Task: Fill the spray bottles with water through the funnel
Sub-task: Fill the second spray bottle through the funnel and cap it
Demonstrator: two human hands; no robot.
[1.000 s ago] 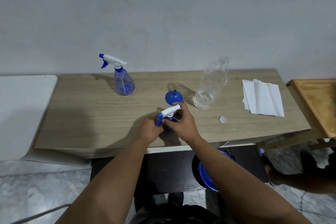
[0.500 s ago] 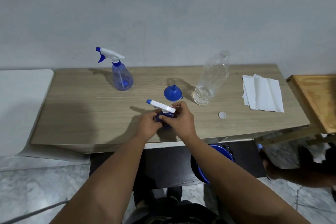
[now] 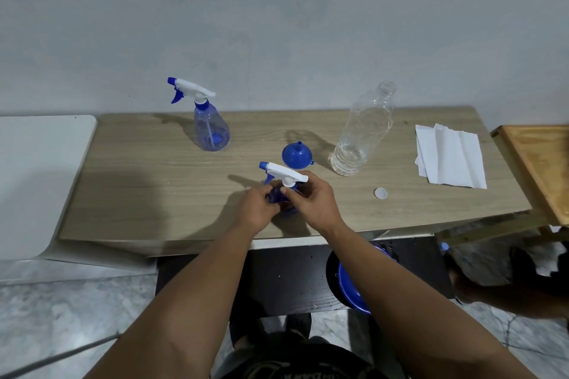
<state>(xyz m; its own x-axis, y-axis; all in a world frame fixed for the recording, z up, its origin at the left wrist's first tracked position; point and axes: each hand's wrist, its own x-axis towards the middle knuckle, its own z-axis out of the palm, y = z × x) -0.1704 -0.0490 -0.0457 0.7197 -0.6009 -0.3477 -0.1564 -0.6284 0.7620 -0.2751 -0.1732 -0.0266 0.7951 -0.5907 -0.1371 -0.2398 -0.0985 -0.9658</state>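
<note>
The near spray bottle (image 3: 281, 194) is held upright at the front middle of the wooden table (image 3: 138, 181): its body is gripped by the left hand (image 3: 257, 209) for steadiness while the collar under the trigger head is pinched by the right hand (image 3: 311, 201), probably for turning. Its fill level is hidden. The far spray bottle (image 3: 209, 129) appears to contain little, a low water level is seen in the uncapped clear bottle (image 3: 360, 135), and the funnel (image 3: 296, 156) is left upside down between them.

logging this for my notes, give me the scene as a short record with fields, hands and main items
left hand: grips body of near spray bottle
right hand: holds its neck under the white trigger head
far spray bottle: upright, back left, untouched
funnel: wide end down on table
water bottle: uncapped, little water left
cap: loose on table
paper towels: right end
</note>
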